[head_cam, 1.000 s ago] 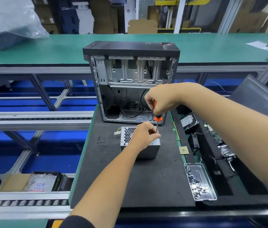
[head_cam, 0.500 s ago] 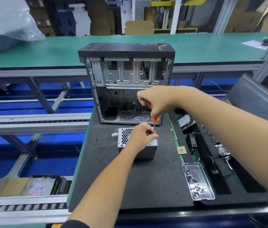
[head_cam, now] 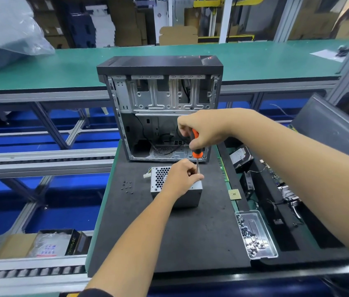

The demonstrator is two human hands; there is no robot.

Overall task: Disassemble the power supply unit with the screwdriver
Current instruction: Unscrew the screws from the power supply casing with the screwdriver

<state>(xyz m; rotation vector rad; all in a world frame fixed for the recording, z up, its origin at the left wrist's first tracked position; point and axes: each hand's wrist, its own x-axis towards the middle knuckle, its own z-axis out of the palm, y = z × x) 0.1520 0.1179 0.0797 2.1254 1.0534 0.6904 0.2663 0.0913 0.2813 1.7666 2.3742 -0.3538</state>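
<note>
We gripped the screwdriver [head_cam: 195, 146] in our right hand [head_cam: 205, 129]; our left hand [head_cam: 180, 177] pinched its shaft over the power supply unit [head_cam: 195, 190]. Next move, likely: turn the screw out.

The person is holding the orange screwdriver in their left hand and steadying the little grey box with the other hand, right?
Not quite. The head view shows the orange screwdriver gripped in the right hand, not the left. The left hand is the one resting on the little grey box, with its fingers by the screwdriver's shaft. The rest is right.
</note>
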